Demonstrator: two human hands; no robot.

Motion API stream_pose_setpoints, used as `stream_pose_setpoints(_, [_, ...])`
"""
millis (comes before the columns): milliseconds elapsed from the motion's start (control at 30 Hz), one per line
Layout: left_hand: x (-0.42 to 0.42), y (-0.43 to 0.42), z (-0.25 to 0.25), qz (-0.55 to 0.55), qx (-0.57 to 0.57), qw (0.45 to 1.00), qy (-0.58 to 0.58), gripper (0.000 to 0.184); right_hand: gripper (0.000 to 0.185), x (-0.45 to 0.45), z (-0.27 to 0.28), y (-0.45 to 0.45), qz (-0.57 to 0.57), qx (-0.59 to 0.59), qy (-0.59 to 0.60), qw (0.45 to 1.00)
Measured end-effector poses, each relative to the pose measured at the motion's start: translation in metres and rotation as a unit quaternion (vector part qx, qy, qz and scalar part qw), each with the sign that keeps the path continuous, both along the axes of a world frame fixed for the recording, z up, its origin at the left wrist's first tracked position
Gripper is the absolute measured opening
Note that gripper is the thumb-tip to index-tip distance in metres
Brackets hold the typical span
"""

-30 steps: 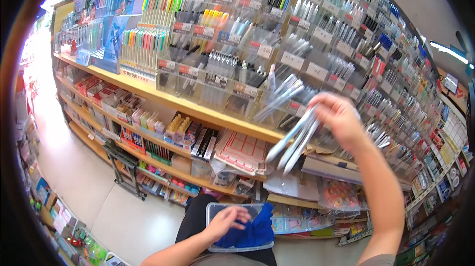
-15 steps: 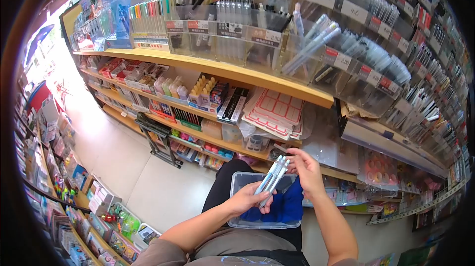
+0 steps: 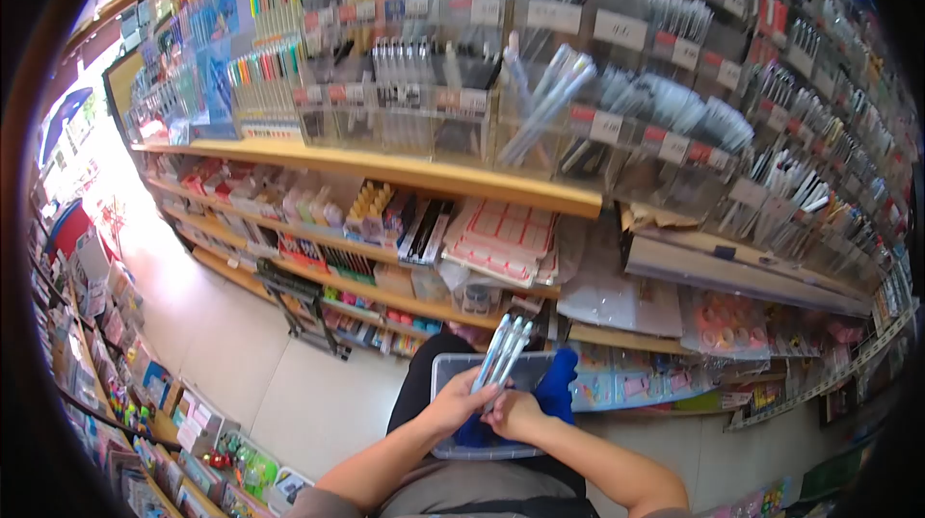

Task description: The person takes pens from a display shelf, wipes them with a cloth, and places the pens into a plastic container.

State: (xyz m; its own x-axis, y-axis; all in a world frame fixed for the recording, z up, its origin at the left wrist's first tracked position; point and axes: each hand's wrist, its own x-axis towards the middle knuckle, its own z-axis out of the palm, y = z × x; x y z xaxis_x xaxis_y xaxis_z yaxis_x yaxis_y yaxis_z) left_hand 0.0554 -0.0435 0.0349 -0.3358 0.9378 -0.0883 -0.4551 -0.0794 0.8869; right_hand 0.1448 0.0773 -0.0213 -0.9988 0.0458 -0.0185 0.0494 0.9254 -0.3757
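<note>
pens: a small bunch of slim, pale pens (image 3: pixel 504 349), held together above the plastic bin, tilted, their upper ends leaning away from the person and fanned slightly apart.
left hand: the left hand (image 3: pixel 461 404) pinches the bunch around its lower part, thumb and fingers closed on it.
right hand: the right hand (image 3: pixel 515 414) is just beside the left, fingers curled in near the lower ends of the pens; whether it grips them i cannot tell.
plastic bin: a clear plastic bin (image 3: pixel 441 367) sits on the lap, below both hands.
blue cloth: a deep blue cloth (image 3: pixel 555 388) lies bunched in the bin, mostly toward its right side, partly hidden by the right hand and forearm.
clothing: dark trousers (image 3: pixel 409 393) under the bin, a grey-brown top (image 3: pixel 462 489) at the bottom edge.
pen display: clear tiered compartments (image 3: pixel 395 123) full of pens and markers, with price tags along their fronts; they stand on a wooden shelf (image 3: pixel 414 175) well apart from the hands.
below the shelf: red-bordered label sheets (image 3: pixel 501 234) in a stack, yellow-topped bottles (image 3: pixel 371 200) to their left.
floor: pale tiles (image 3: pixel 246 354), with a black folding frame (image 3: pixel 299 306) standing near the lower shelves.
</note>
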Motion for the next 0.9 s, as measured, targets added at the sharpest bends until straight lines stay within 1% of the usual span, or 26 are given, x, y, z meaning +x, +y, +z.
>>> stream_pose_setpoints(33, [-0.001,-0.002,-0.003,0.005,0.001,1.000,0.007,0.027,0.006,0.000,0.011,0.001,-0.006,-0.049,0.018,0.999])
stream_pose_setpoints(67, [-0.001,-0.003,-0.004,-0.001,0.011,1.000,-0.005,0.026,0.003,0.002,0.020,0.004,-0.017,-0.081,0.012,0.997])
stream_pose_setpoints(100, [-0.001,-0.004,-0.004,-0.007,0.020,1.000,-0.020,0.026,0.005,0.004,0.029,0.001,-0.051,-0.112,0.095,0.988])
stream_pose_setpoints(167, [-0.001,-0.004,-0.001,-0.009,0.033,0.999,-0.020,0.026,0.005,0.003,0.025,0.012,-0.015,-0.282,0.091,0.955])
stream_pose_setpoints(200, [-0.001,-0.004,-0.001,-0.006,0.039,0.999,-0.020,0.026,0.006,0.001,0.023,0.014,-0.056,-0.374,0.102,0.920])
stream_pose_setpoints(267, [0.001,-0.004,0.003,0.013,0.053,0.998,-0.029,0.026,0.008,-0.003,0.021,0.016,-0.135,-0.546,0.120,0.818])
stream_pose_setpoints(300, [0.001,-0.004,0.003,0.019,0.053,0.998,-0.031,0.026,0.007,0.002,0.047,0.016,-0.238,-0.612,0.062,0.752])
stream_pose_setpoints(367, [0.001,-0.006,0.001,0.032,0.052,0.997,-0.037,0.026,0.002,0.001,0.058,0.021,-0.245,-0.767,0.102,0.585])
stream_pose_setpoints(400, [0.000,-0.007,0.002,0.028,0.043,0.998,-0.019,0.026,0.005,0.000,0.063,0.024,-0.217,-0.819,0.103,0.521])
stream_pose_setpoints(433, [0.001,-0.009,0.004,0.025,0.033,0.999,-0.002,0.026,0.003,-0.001,0.067,0.028,-0.205,-0.842,0.115,0.486])
stream_pose_setpoints(500, [0.003,-0.013,0.007,0.017,0.008,0.999,0.037,0.026,0.010,-0.004,0.072,0.033,-0.184,-0.886,0.156,0.395])
stream_pose_setpoints(567, [0.006,-0.017,0.016,0.004,-0.026,0.997,0.077,0.025,0.024,-0.002,0.084,0.039,-0.151,-0.905,0.163,0.362])
stream_pose_setpoints(600, [0.007,-0.017,0.017,0.003,-0.025,0.996,0.083,0.024,0.037,-0.001,0.085,0.042,-0.100,-0.907,0.172,0.370])
stream_pose_setpoints(633, [0.008,-0.018,0.016,-0.004,-0.024,0.996,0.083,0.024,0.041,-0.001,0.089,0.043,-0.068,-0.895,0.187,0.400])
stream_pose_setpoints(700, [0.008,-0.016,0.015,-0.019,-0.017,0.996,0.087,0.024,0.039,0.000,0.099,0.042,-0.044,-0.905,0.163,0.391])
stream_pose_setpoints(800, [0.007,-0.013,0.015,-0.056,-0.035,0.994,0.087,0.023,0.040,-0.003,0.102,0.033,0.049,-0.877,0.193,0.437])
stream_pose_setpoints(833, [0.007,-0.012,0.015,-0.069,-0.039,0.993,0.091,0.023,0.041,-0.005,0.103,0.031,0.049,-0.848,0.180,0.496])
stream_pose_setpoints(867, [0.006,-0.012,0.016,-0.070,-0.060,0.992,0.091,0.022,0.039,-0.007,0.106,0.029,0.009,-0.765,0.193,0.615])
stream_pose_setpoints(900, [0.004,-0.011,0.017,-0.072,-0.082,0.990,0.092,0.022,0.038,-0.009,0.108,0.025,-0.031,-0.665,0.201,0.719])
